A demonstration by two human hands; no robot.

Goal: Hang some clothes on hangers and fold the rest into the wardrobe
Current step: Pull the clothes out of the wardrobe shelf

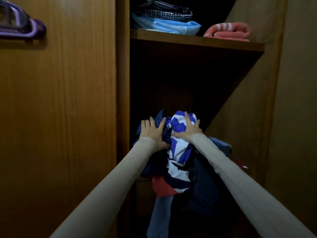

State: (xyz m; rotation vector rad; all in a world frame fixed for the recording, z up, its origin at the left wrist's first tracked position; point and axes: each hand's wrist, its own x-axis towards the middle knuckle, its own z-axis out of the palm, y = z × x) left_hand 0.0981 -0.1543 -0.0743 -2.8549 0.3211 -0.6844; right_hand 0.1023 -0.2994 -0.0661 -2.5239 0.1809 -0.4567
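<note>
A loose bundle of clothes (pixel 178 157) sits at the mouth of the wardrobe's lower compartment, with a blue-and-white patterned garment on top and dark blue and red cloth hanging down below it. My left hand (pixel 152 133) lies spread on the dark blue cloth at the bundle's left, thumb tucked into the folds. My right hand (pixel 187 128) grips the top of the blue-and-white garment, fingers curled over it. Purple hangers (pixel 22 26) hang at the upper left against the closed wardrobe door (pixel 65 109).
The upper shelf (pixel 197 42) carries a folded stack of light blue clothes (pixel 173 26) with a dark checked garment (pixel 164 12) on top, and a folded pink towel (pixel 229 31) to its right. The open wardrobe door (pixel 253 100) stands at the right. The compartment behind the bundle is dark.
</note>
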